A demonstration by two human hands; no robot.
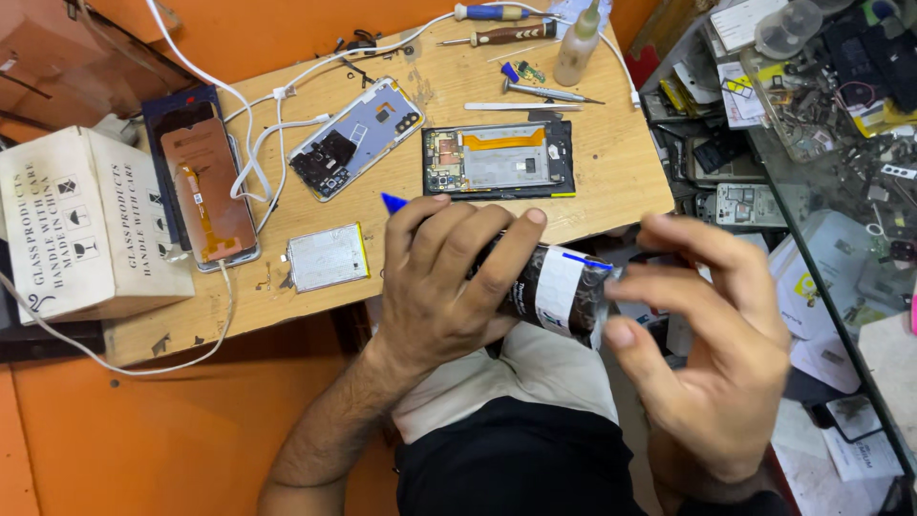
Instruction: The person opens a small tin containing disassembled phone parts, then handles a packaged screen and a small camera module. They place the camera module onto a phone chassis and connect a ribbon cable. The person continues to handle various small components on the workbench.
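Above a wooden bench [611, 182] bearing opened phones, the left hand [449, 287] is gripping a dark wrapped cylinder [554, 287] while the right hand [716, 344] is fingering its end.

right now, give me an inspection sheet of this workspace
surface: wooden board, scuffed, on orange bench
job's things: dark flat part with white label, held in both hands
clutter: two opened phones, screen panel, battery, screwdrivers, glue bottle, cardboard box
grippers: left hand gripping the part; right hand at its end
cables: white cables across board
surroundings: parts shelves at right
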